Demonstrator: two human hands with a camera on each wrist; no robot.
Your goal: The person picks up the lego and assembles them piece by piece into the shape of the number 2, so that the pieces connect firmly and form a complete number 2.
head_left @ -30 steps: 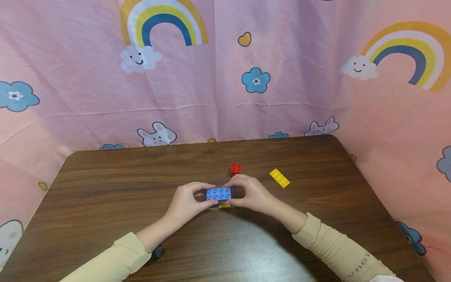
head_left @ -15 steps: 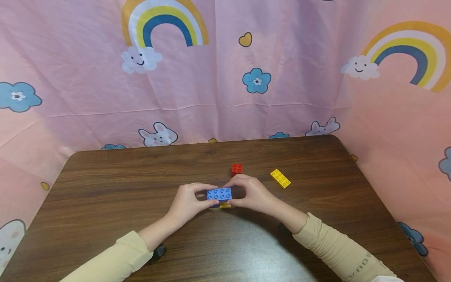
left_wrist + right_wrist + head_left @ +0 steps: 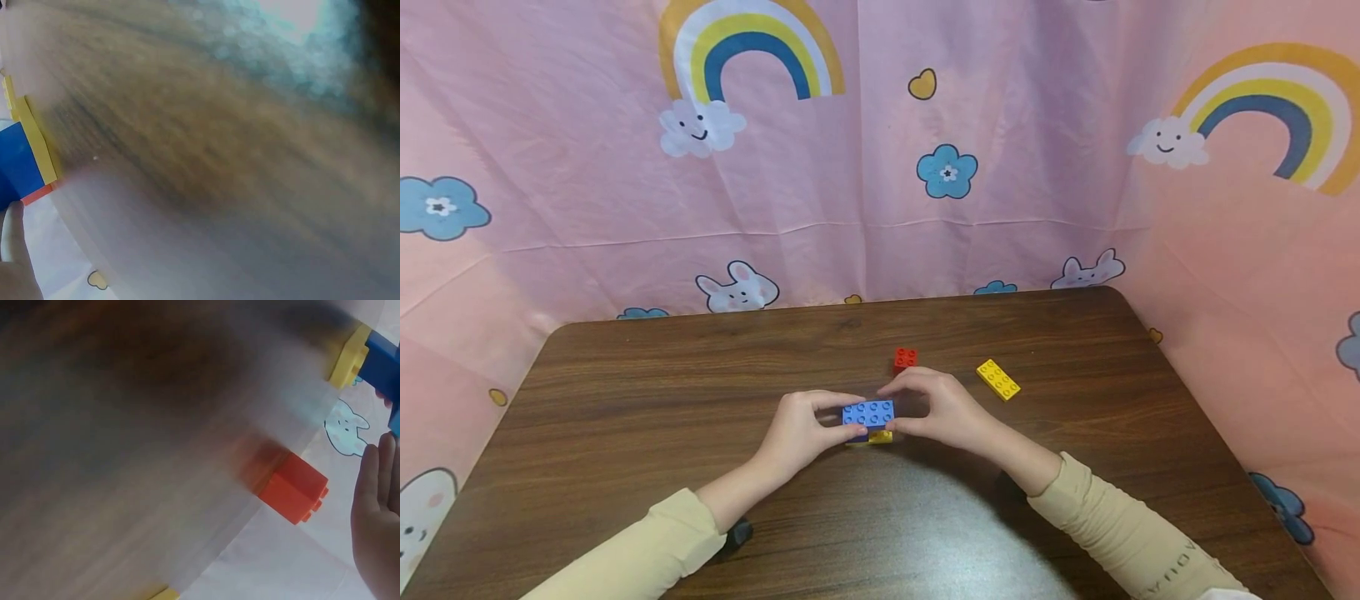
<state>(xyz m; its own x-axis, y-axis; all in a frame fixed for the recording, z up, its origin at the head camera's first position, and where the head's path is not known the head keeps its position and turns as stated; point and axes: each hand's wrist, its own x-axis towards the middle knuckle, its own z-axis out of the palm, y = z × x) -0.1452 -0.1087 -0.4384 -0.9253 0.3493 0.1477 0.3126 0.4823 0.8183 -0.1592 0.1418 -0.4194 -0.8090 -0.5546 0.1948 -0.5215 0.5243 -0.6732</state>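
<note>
A light blue eight-stud brick (image 3: 868, 413) tops a small stack in the head view. Below it sit a dark blue brick (image 3: 380, 359) and, at the bottom, a yellow plate (image 3: 881, 437) whose right part is uncovered by the dark blue brick. My left hand (image 3: 797, 433) pinches the light blue brick at its left end, thumb in front and fingers behind. At the right end is my right hand (image 3: 947, 412), its thumb by the near corner and its fingers spread from the brick's back. In the right wrist view those fingers (image 3: 370, 469) look straight.
A red four-stud brick (image 3: 906, 360) stands just behind the right hand. Farther right lies a loose yellow plate (image 3: 998, 380) on the brown table (image 3: 700, 367). Something black (image 3: 739, 535) shows beneath the left forearm. A patterned pink curtain (image 3: 880, 183) rises behind the table.
My right hand has loosened from the light blue brick and shifted slightly right, its fingers lifting off the back. The left hand and the stack have stayed in place.
</note>
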